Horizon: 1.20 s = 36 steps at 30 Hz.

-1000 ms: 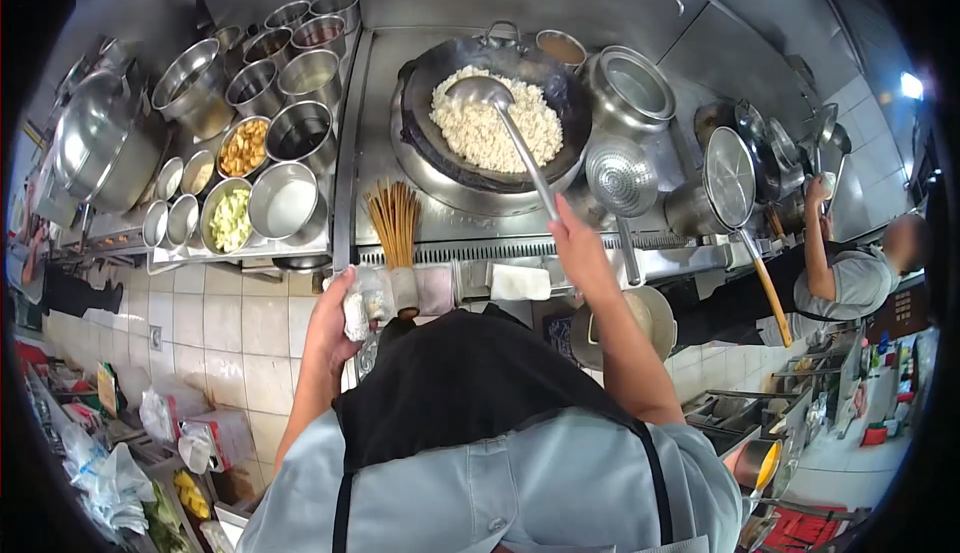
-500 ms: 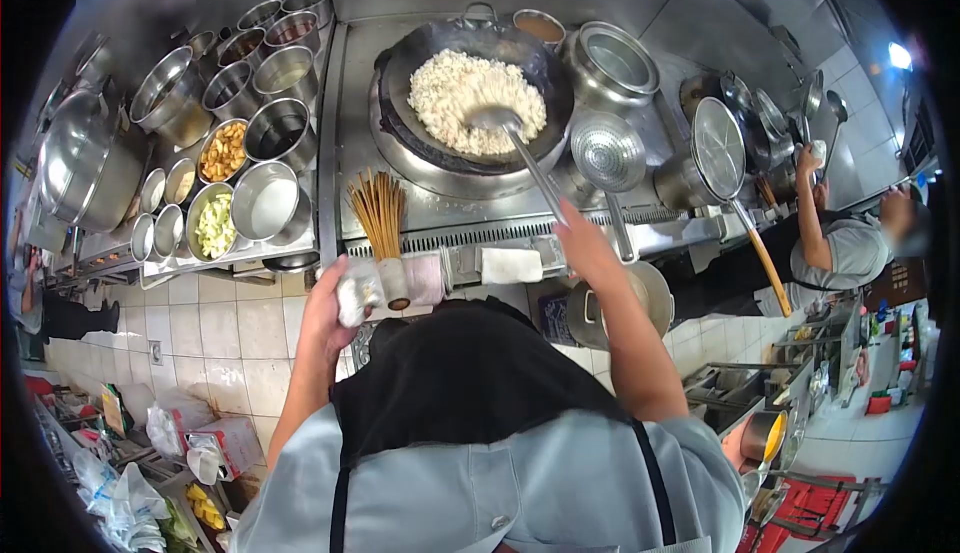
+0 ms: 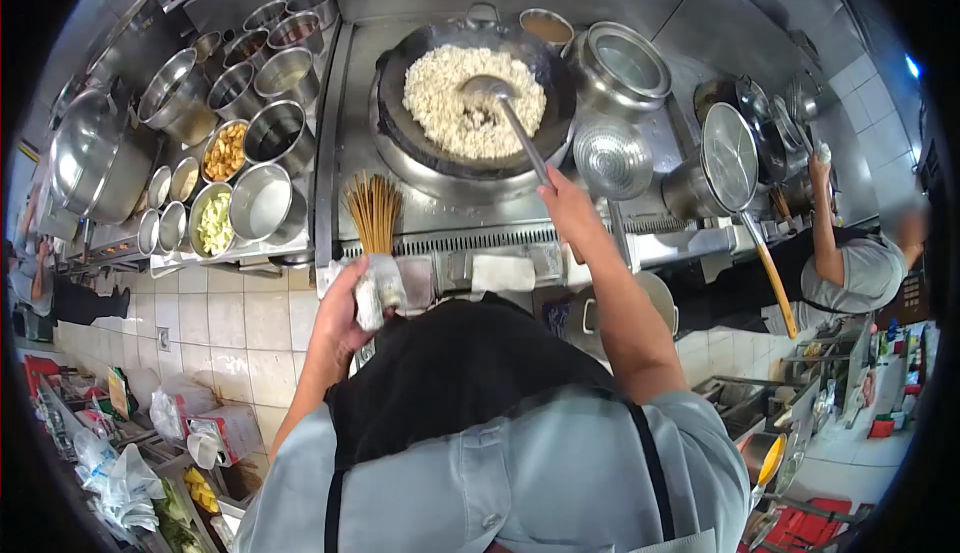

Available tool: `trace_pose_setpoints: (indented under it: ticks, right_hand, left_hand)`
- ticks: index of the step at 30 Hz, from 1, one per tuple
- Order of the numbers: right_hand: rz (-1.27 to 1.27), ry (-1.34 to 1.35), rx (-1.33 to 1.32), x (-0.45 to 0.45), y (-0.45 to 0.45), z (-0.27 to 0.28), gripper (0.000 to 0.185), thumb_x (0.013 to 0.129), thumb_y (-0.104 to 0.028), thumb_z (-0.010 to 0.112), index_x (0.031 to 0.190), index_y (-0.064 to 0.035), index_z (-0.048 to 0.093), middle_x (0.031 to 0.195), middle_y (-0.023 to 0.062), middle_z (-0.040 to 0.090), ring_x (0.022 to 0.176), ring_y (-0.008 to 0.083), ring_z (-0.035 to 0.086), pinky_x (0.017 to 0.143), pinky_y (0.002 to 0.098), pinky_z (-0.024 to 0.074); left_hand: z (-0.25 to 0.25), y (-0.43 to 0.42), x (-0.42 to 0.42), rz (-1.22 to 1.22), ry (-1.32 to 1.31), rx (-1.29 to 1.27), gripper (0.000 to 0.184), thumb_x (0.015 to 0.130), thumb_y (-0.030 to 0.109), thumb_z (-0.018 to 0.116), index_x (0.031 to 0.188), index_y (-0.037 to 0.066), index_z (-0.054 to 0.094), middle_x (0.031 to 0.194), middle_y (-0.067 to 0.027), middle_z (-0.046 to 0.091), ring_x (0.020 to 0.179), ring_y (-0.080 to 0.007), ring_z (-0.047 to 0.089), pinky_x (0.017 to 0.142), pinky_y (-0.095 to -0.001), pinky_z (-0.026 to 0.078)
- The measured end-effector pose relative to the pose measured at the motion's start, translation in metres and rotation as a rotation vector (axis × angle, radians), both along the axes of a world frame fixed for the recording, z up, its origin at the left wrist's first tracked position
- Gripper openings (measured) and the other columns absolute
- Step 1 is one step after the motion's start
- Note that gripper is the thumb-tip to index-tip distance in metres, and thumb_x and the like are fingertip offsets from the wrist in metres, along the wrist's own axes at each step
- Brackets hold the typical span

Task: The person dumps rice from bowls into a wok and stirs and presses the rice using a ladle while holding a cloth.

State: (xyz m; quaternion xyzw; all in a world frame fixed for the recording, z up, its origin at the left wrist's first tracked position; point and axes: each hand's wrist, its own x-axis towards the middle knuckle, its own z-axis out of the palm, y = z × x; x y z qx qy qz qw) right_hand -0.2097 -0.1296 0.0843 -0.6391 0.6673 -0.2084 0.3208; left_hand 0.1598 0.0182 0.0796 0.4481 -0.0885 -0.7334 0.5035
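My right hand is closed around the handle of a metal ladle. The ladle's bowl lies among white, crumbly food in a large dark wok on the stove. Low on the left, my left hand is wrapped around a folded white cloth, in front of the stove edge. Just beside that cloth stands a bamboo wok brush, bristles up. A perforated skimmer rests to the right of the wok, its handle passing behind my right forearm.
Several metal containers of ingredients stand on the left counter, including one of chopped pale green vegetable. A lidded pot sits right of the wok. A mesh strainer with a wooden handle juts out at right, near a co-worker.
The ladle's bowl has shifted slightly up and left through the food, exposing a darker patch beside it. My right hand has moved up toward the wok. My left hand has shifted slightly right with the cloth.
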Motion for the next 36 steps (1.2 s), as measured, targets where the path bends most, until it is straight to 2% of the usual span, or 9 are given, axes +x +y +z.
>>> trace_pose_setpoints:
  ticks: [5,10,11,17,21,27,31,34,36]
  right_hand:
    - [-0.067,-0.551,0.295,0.014,0.011,0.012,0.058,0.105,-0.031,0.055,0.159,-0.0157,0.038,0.069,0.0009,0.049,0.049,0.0109,0.046,0.038,0.0293,0.0404]
    - [-0.092,-0.782,0.397,-0.001,-0.036,0.028,0.057,0.106,-0.026,0.055,0.158,-0.0130,0.037,0.069,0.0008,0.051,0.045,0.0092,0.045,0.036,0.0288,0.0401]
    - [-0.075,-0.747,0.331,-0.008,-0.031,0.043,0.057,0.105,-0.026,0.055,0.157,-0.0121,0.036,0.069,0.0005,0.051,0.045,0.0095,0.044,0.036,0.0289,0.0399]
    - [-0.155,-0.865,0.339,-0.046,-0.100,-0.007,0.053,0.104,-0.022,0.057,0.154,-0.0129,0.042,0.064,-0.0004,0.050,0.044,0.0103,0.045,0.039,0.0292,0.0428]
    - [-0.036,-0.628,0.212,-0.031,-0.108,0.030,0.048,0.104,-0.023,0.057,0.150,-0.0119,0.046,0.064,-0.0002,0.050,0.045,0.0100,0.047,0.039,0.0297,0.0419]
    - [-0.094,-1.030,0.510,-0.016,-0.151,-0.031,0.038,0.104,-0.022,0.057,0.140,-0.0112,0.053,0.069,0.0003,0.052,0.048,0.0095,0.047,0.040,0.0293,0.0428]
    - [0.070,-0.597,0.248,0.003,-0.132,0.033,0.032,0.105,-0.025,0.056,0.134,-0.0135,0.053,0.070,0.0002,0.052,0.048,0.0089,0.046,0.040,0.0284,0.0414]
    - [0.048,-0.939,0.405,0.011,-0.121,0.016,0.030,0.105,-0.026,0.056,0.134,-0.0162,0.053,0.069,-0.0014,0.050,0.047,0.0072,0.045,0.038,0.0266,0.0390]
    - [0.076,-0.909,0.456,0.021,-0.138,-0.013,0.025,0.105,-0.025,0.055,0.126,-0.0126,0.055,0.071,0.0010,0.052,0.046,0.0103,0.045,0.040,0.0293,0.0416]
  left_hand:
    - [0.005,-0.004,-0.019,0.033,-0.036,0.065,0.040,0.102,0.037,0.058,0.126,0.005,0.060,0.102,-0.0120,0.071,0.085,-0.0275,0.070,0.069,-0.0408,0.059]
    - [0.008,-0.001,-0.032,0.090,-0.044,0.103,0.041,0.103,0.037,0.056,0.125,0.004,0.061,0.101,-0.0115,0.071,0.085,-0.0271,0.070,0.073,-0.0417,0.059]
    - [0.014,-0.002,-0.036,0.151,-0.075,0.127,0.041,0.102,0.040,0.057,0.121,0.005,0.060,0.096,-0.0107,0.069,0.076,-0.0248,0.069,0.054,-0.0359,0.056]
    - [-0.007,-0.009,-0.040,0.269,-0.066,0.166,0.041,0.102,0.041,0.056,0.122,0.006,0.060,0.097,-0.0088,0.069,0.078,-0.0241,0.069,0.055,-0.0353,0.056]
    - [0.001,-0.011,-0.053,0.194,-0.086,0.062,0.040,0.102,0.041,0.056,0.123,0.006,0.059,0.097,-0.0086,0.070,0.079,-0.0234,0.070,0.055,-0.0361,0.057]
    - [-0.002,-0.014,-0.062,0.221,-0.134,0.140,0.045,0.103,0.040,0.054,0.123,0.000,0.060,0.096,-0.0130,0.070,0.078,-0.0271,0.069,0.063,-0.0389,0.058]
    - [0.012,-0.010,-0.066,0.221,-0.140,0.094,0.046,0.102,0.041,0.055,0.123,0.001,0.060,0.094,-0.0130,0.070,0.074,-0.0268,0.069,0.057,-0.0374,0.057]
    - [0.010,-0.011,-0.066,0.232,-0.154,0.093,0.046,0.102,0.041,0.055,0.123,0.001,0.060,0.094,-0.0131,0.070,0.074,-0.0263,0.069,0.056,-0.0371,0.056]
    - [0.001,-0.019,-0.066,0.201,-0.137,0.107,0.046,0.102,0.042,0.055,0.123,0.001,0.060,0.094,-0.0131,0.070,0.074,-0.0265,0.069,0.056,-0.0372,0.056]
